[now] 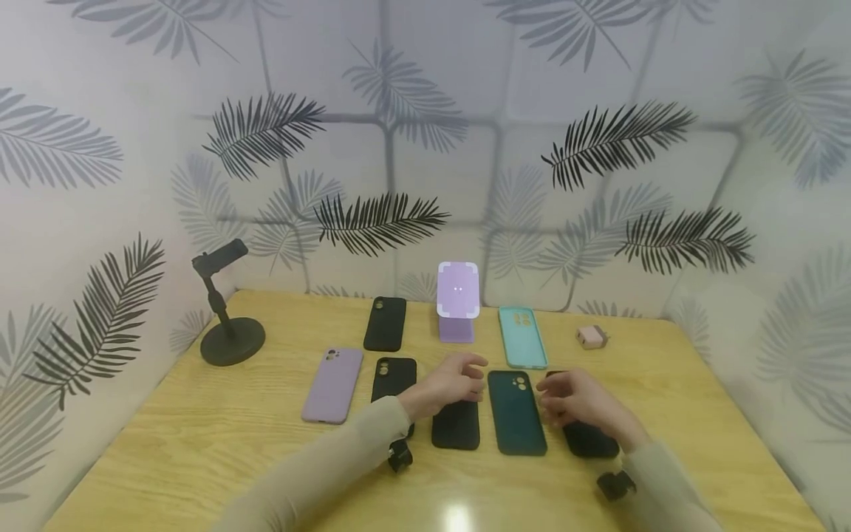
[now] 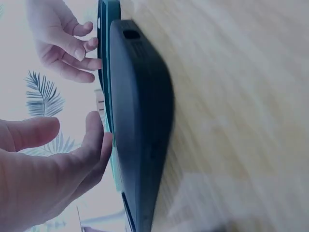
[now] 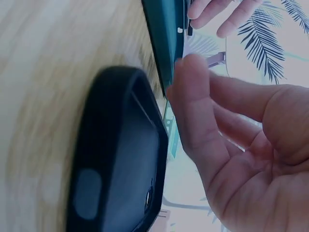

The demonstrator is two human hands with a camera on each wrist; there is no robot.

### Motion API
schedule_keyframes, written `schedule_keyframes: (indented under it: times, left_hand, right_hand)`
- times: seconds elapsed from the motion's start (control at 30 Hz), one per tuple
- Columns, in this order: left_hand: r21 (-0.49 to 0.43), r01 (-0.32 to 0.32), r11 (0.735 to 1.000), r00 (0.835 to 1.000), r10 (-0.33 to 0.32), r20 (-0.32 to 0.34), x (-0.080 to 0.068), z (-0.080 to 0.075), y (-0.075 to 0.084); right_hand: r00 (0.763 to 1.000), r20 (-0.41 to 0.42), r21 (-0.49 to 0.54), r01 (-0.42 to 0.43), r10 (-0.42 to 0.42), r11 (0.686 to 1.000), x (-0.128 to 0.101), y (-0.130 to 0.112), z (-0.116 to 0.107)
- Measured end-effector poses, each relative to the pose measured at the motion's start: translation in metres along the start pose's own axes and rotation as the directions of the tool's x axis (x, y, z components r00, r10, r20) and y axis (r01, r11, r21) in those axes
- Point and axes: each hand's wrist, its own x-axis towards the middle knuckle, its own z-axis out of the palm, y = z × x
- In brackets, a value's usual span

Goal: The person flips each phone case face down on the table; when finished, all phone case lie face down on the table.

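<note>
My left hand point(image 1: 452, 386) hovers over a black phone case point(image 1: 456, 430), its fingers loosely bent and nothing held in them. The left wrist view shows that case point(image 2: 145, 116) lying on the table beside the fingers. Between my two hands lies a dark green phone case point(image 1: 517, 421) with a camera cutout at its far end. My right hand point(image 1: 580, 399) is above another black phone case point(image 1: 593, 442) and partly hides it. Its fingers are relaxed and without an object; in the right wrist view the fingertips point(image 3: 190, 72) overlap the dark green case point(image 3: 166, 34).
On the wooden table point(image 1: 199, 451) are a lilac case point(image 1: 334, 386), a black case point(image 1: 394, 377) partly behind my left arm, another black case point(image 1: 385, 324) and a turquoise case point(image 1: 523, 340). Farther back stand a lilac phone stand point(image 1: 457, 292), a charger plug point(image 1: 590, 337) and a black stand point(image 1: 231, 340).
</note>
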Motion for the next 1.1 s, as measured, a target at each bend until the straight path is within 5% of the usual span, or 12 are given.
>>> schedule_keyframes:
  times: [0.67,1.1]
  left_hand:
    - [-0.067,0.05,0.996,0.997,-0.046,0.069,-0.003,0.019,0.005]
    - [-0.098,0.055,0.994,0.998,-0.052,0.04,0.0,0.018,0.006]
  right_hand:
    - [0.996,0.046,0.039,-0.081,0.079,0.996,0.004,0.004,0.006]
    - [0.993,0.036,0.043,-0.11,0.109,0.993,0.004,0.003,0.005]
